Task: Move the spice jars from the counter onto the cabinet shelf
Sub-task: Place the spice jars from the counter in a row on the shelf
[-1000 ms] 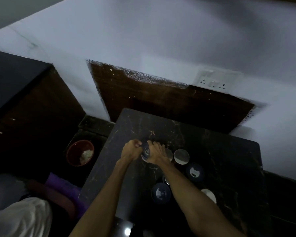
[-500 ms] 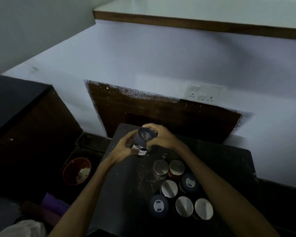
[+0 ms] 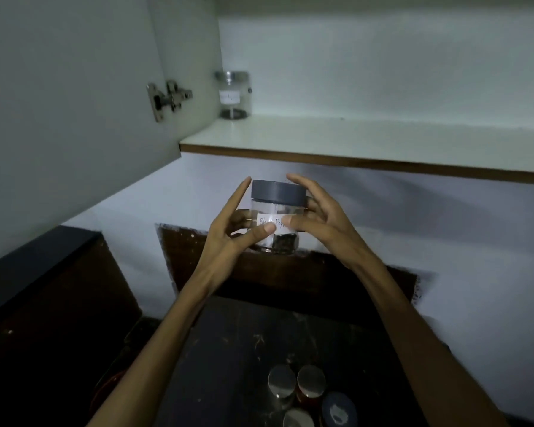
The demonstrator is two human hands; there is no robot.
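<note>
Jar point(image 3: 275, 223) upright between both hands' fingers point(image 3: 261, 234)

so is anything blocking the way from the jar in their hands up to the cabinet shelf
Nothing visible. The held jar is below the cabinet shelf, whose front is bare; the one shelf jar stands at its back left, and the cabinet door is swung open.

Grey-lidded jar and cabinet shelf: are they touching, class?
Apart. The head view shows the grey-lidded jar held between left hand and right hand, plainly below the shelf, wall visible between.
</note>
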